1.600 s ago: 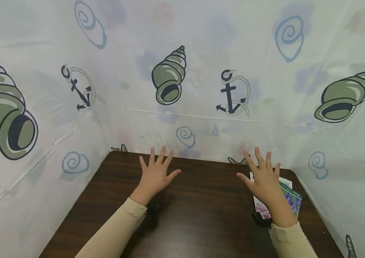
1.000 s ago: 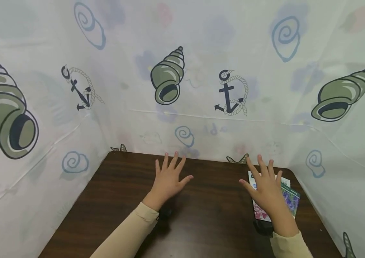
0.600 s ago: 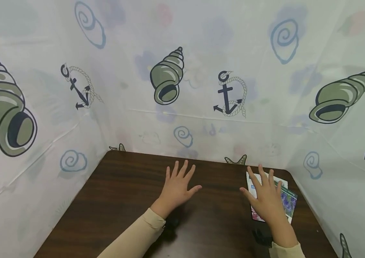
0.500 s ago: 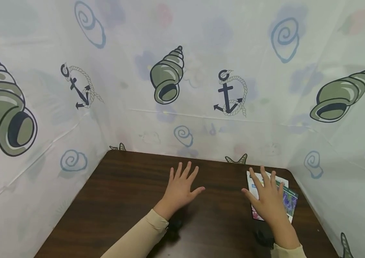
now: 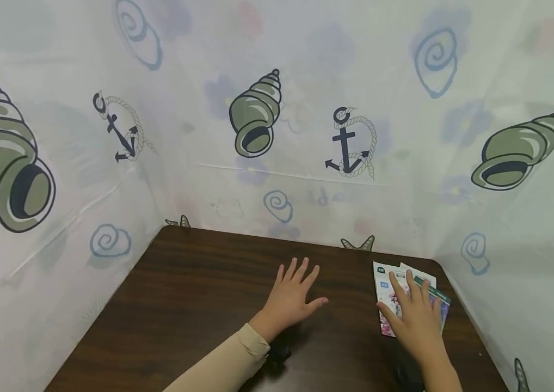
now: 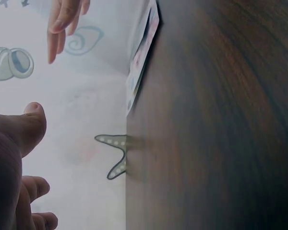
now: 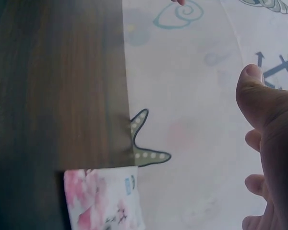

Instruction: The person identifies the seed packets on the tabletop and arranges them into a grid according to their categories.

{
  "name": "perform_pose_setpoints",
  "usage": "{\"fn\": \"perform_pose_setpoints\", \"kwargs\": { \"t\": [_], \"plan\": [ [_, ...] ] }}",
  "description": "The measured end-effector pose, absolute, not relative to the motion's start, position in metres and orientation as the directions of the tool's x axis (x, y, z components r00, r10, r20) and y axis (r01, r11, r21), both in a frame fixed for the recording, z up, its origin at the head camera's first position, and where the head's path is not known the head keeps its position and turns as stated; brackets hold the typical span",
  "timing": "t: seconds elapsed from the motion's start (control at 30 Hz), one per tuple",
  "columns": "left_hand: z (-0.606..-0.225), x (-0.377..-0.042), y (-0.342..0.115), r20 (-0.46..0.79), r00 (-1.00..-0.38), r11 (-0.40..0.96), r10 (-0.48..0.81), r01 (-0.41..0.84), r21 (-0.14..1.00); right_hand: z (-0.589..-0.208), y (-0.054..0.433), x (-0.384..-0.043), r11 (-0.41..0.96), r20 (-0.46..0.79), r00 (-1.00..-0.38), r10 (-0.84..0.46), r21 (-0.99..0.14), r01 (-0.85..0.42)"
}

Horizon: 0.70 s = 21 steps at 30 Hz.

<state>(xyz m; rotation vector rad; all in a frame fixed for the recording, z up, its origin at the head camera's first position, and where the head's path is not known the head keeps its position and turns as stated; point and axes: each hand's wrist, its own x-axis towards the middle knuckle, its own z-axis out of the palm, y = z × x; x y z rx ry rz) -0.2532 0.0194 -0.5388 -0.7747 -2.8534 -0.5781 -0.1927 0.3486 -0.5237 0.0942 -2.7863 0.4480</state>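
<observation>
My left hand [image 5: 289, 299] hovers over the middle of the dark table with fingers spread and nothing in it. To the right, my right hand [image 5: 418, 326] is also spread and holds nothing. It overlaps a small stack of flat flower-printed packets in the head view. A white packet with pink blossoms [image 5: 385, 286] lies on the left of the stack; a green-edged one with purple flowers [image 5: 444, 306] pokes out to its right. In the right wrist view the pink packet [image 7: 103, 201] lies below and left of my thumb [image 7: 252, 91].
The brown wooden table [image 5: 198, 305] has rounded far corners. A pale curtain [image 5: 306, 65] printed with shells, anchors and starfish surrounds it on three sides. A small black object [image 5: 281, 353] shows beneath the left wrist.
My left hand has moved rightward and nearer to my body, still spread. The right hand has drawn back somewhat, so more of the pink-blossom packet shows. The packets stay in place.
</observation>
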Motion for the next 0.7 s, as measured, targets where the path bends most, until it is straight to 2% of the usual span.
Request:
{"fn": "perform_pose_setpoints", "kwargs": {
  "t": [0.17, 0.43, 0.7],
  "plan": [
    [-0.549, -0.248, 0.033, 0.17, -0.854, 0.79, 0.492, 0.52, 0.325, -0.543, 0.359, -0.179, 0.947, 0.294, -0.955, 0.024, -0.314, -0.072],
    [-0.555, -0.246, 0.059, 0.16, -0.823, 0.754, 0.546, 0.565, 0.334, -0.567, 0.38, -0.166, 0.943, 0.27, -0.957, 0.104, -0.334, 0.009],
    [-0.553, -0.246, 0.077, 0.13, -0.822, 0.739, 0.554, 0.558, 0.378, -0.577, 0.393, -0.171, 0.924, 0.242, -0.962, 0.129, -0.381, 0.028]
  ]
}}
